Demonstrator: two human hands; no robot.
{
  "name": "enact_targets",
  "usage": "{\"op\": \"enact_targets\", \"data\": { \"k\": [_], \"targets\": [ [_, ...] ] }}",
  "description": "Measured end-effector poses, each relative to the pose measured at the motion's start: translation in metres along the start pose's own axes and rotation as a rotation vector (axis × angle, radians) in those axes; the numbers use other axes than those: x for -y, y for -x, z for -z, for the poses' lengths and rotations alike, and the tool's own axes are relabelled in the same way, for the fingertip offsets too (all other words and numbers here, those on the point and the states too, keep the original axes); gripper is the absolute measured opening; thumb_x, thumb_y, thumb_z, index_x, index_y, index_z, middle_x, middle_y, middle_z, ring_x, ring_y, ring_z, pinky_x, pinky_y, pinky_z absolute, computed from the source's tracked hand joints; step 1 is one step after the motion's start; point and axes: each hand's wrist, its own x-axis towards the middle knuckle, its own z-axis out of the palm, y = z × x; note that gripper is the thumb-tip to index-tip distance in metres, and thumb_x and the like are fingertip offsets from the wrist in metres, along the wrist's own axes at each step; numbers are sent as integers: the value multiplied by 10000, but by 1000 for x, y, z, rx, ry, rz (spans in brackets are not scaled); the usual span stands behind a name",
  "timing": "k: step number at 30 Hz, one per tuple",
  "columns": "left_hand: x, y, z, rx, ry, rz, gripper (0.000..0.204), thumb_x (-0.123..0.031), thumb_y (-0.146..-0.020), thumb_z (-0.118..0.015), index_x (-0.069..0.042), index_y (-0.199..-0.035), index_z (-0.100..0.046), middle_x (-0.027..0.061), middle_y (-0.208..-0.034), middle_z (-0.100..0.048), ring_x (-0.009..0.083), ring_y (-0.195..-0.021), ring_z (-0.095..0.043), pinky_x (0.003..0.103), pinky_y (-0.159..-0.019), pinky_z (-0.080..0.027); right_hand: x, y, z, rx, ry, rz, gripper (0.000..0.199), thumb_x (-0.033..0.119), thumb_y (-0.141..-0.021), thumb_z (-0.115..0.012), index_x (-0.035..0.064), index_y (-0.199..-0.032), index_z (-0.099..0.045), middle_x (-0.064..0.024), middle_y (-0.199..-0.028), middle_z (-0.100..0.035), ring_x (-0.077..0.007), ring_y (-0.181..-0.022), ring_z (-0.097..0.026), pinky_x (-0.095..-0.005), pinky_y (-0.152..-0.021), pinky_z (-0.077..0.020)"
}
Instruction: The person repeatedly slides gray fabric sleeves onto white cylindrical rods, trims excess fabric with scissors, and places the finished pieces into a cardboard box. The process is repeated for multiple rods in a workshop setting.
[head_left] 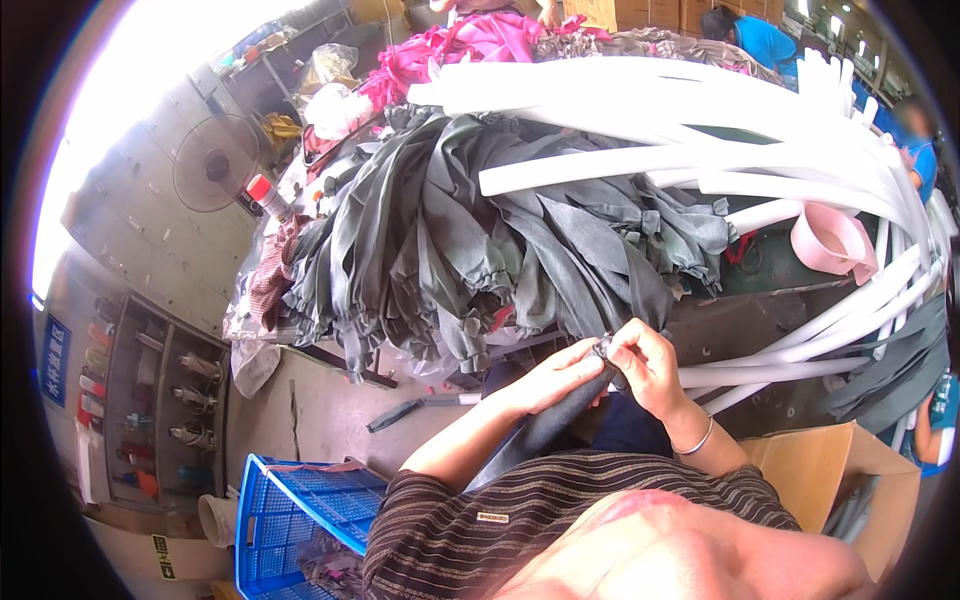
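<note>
Here's the grey cloth piece (545, 425), its gathered end right in the grip and its length trailing down toward the body, between the forearms, until it runs out of sight at the striped shirt (590, 500). And look at those fingers: the left hand (562, 380) presses its thumb along the bunched end from one side, while the right hand (645, 362) pinches the same end, thumb against bent forefinger. Both are closed on it; exactly how the cloth folds beneath the fingertips, I can't tell. Two hands so close together probably keep that small puckered rim steady, and the free length hanging toward the lap seems to leave the end clear to work on. Just beyond the grip, a great heap of grey cloth pieces (430, 220) spills over the table edge, many puckered ends facing the person, perhaps so each is easy to grab. Beyond and to the right of the grip, white foam-like tubes (690, 160) lie across the heap and sweep rightward, likely too long to lie any other way. A pink tub (825, 240) sits among them. Nearer the body, a blue crate (290, 500) stands left of the grip, an open cardboard box (865, 465) right.
</note>
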Motion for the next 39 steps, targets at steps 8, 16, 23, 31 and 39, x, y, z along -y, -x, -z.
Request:
{"op": "enact_targets", "data": {
  "k": [8, 16, 23, 31, 39],
  "targets": [
    [0, -2, 12, 58, -10, 11, 401, -400, -931, -531, -82, -1165, -462, 43, -909, -565, 101, -765, -559, 245, -684, -484, 3, -10, 0, -47, 276, 236, 207, 148, -859, -644, 39, -736, -519, -49, -685, -509, -170, -632, -463, -286, -589, -381],
    [2, 0, 16, -1, 205, 99, 316, -227, -893, -528, -32, -1139, -489, 110, -914, -616, 169, -753, -629, 296, -694, -535, -7, -2, -3, 146, 286, 262, 272, 224, -808, -710, 24, -958, -604, -110, -924, -529, -198, -803, -526, -294, -707, -445],
    [1, 6, 9, 93, 63, -27, 499, -395, -870, -625, -45, -1190, -470, 71, -1026, -566, 139, -918, -556, 292, -829, -451, 7, -2, 0, 72, 274, 135, 123, 59, -774, -703, 13, -769, -589, -81, -705, -557, -207, -636, -549, -302, -593, -442],
    [-3, 13, 1, -17, -217, -48, 318, -208, -874, -620, -33, -1089, -466, 50, -881, -563, 109, -750, -570, 269, -677, -481, 25, 0, 1, 165, 236, 135, 161, 42, -780, -685, 6, -926, -627, -93, -805, -619, -191, -688, -605, -282, -637, -479],
    [3, 20, -6, 169, -36, 212, 447, -119, -811, -674, -12, -1186, -458, 35, -863, -578, 98, -665, -571, 245, -636, -492, 22, 1, 10, 454, 175, 79, 144, 45, -701, -729, 27, -792, -618, -63, -753, -575, -209, -727, -563, -311, -670, -460]
  ]
}}
